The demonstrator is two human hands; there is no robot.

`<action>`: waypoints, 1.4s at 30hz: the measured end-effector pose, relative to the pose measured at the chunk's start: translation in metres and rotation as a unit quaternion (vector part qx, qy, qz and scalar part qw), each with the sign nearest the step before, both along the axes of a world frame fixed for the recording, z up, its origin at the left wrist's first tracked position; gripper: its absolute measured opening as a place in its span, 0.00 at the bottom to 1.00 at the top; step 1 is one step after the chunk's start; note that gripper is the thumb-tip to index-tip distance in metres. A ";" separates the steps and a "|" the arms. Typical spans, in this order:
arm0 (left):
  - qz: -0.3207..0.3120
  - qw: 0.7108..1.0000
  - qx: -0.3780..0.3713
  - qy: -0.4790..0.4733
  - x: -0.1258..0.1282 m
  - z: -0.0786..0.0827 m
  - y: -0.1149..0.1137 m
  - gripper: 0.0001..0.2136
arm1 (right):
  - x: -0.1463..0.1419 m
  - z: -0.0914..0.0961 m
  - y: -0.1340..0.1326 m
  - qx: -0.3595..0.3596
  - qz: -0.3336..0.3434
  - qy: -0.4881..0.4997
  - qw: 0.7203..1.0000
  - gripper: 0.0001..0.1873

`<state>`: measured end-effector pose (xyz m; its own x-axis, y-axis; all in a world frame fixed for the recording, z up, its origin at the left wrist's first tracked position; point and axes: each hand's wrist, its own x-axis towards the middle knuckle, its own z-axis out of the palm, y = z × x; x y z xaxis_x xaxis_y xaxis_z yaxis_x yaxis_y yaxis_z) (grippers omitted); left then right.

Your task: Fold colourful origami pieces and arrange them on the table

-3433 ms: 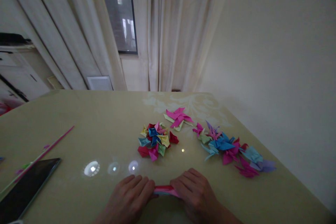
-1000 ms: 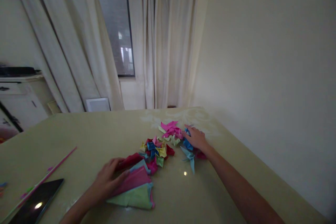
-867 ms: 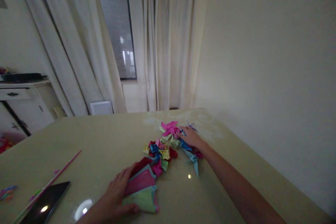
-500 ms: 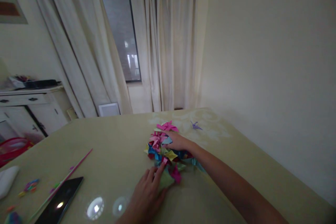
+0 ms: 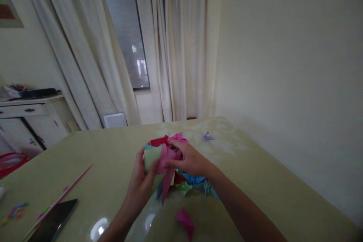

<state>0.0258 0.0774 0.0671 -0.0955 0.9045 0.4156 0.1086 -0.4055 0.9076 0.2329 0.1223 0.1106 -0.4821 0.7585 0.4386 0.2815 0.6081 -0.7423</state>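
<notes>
Both my hands lift a bundle of coloured paper sheets and folded origami pieces [image 5: 161, 153] off the table. My left hand [image 5: 141, 181] grips the green and pink sheets from below, thumb across the front. My right hand [image 5: 188, 159] clamps the top and right side of the bundle, fingers curled. Blue and green folded pieces [image 5: 193, 183] hang under my right wrist. One pink piece [image 5: 185, 222] lies loose on the table [image 5: 255, 181] near me. A small purple paper crane [image 5: 207, 136] sits alone farther back.
A dark tablet [image 5: 52, 221] and a long pink stick [image 5: 61, 189] lie at the left, with small coloured scraps [image 5: 14, 211] beside them. Curtains and a window stand behind the table; a white cabinet [image 5: 31, 121] is at far left. A wall runs along the right.
My hands swept the scattered origami and paper sheets into one heap, then raised it off the table. A pink piece dropped out near me. The purple crane stayed behind.
</notes>
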 end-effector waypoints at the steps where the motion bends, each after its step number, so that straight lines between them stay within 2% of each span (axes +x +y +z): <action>1: -0.017 0.999 -0.014 -0.033 0.006 0.008 0.005 0.27 | -0.001 0.002 -0.002 0.012 -0.010 0.024 1.000 0.31; 4: -0.063 0.992 -0.049 -0.094 0.020 0.021 0.017 0.25 | 0.005 0.008 0.000 0.024 -0.061 0.051 0.997 0.12; 7: -0.064 0.989 -0.055 -0.120 0.023 0.025 0.028 0.23 | 0.019 0.015 0.005 0.018 -0.097 0.061 0.993 0.07; 11: -0.075 0.982 -0.070 -0.158 0.017 0.030 0.037 0.25 | 0.032 0.020 0.011 0.023 -0.141 0.075 0.987 0.09; 16: -0.062 0.975 -0.143 -0.160 0.000 0.039 0.042 0.32 | 0.038 0.024 0.014 0.027 -0.179 0.080 0.980 0.13; 19: -0.072 0.976 -0.172 -0.113 -0.013 0.037 0.046 0.34 | 0.045 0.027 0.013 0.031 -0.173 0.077 0.982 0.11; 22: -0.094 0.983 -0.153 -0.024 -0.023 0.031 0.051 0.30 | 0.052 0.030 0.011 0.034 -0.178 0.097 0.979 0.10; 26: -0.109 0.983 -0.129 0.065 -0.027 0.019 0.058 0.24 | 0.057 0.036 0.006 0.037 -0.225 0.106 0.968 0.12; 29: -0.072 0.989 -0.084 0.101 -0.024 0.011 0.063 0.18 | 0.057 0.039 0.002 0.049 -0.260 0.078 0.961 0.15; 31: -0.071 0.990 -0.077 0.096 -0.021 0.010 0.064 0.17 | 0.057 0.039 0.002 0.068 -0.279 0.062 0.956 0.17; 35: -0.093 0.991 -0.087 0.043 -0.015 0.016 0.060 0.17 | 0.058 0.036 0.007 0.077 -0.330 -0.027 0.940 0.19; 38: -0.077 0.993 -0.091 0.026 -0.009 0.023 0.054 0.19 | 0.055 0.033 0.007 0.073 -0.364 -0.119 0.921 0.19; 40: -0.067 0.994 -0.089 0.004 -0.001 0.027 0.050 0.21 | 0.046 0.031 0.002 0.078 -0.338 -0.124 0.929 0.19; 42: -0.072 0.995 -0.072 -0.013 0.008 0.030 0.043 0.22 | 0.032 0.029 -0.005 0.056 -0.259 -0.090 0.960 0.19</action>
<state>0.0337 0.1202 0.0967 0.0300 0.9595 0.2800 0.0354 -0.2809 0.9591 0.2646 0.1173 0.1396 -0.1279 0.8701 0.4760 0.6857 0.4244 -0.5914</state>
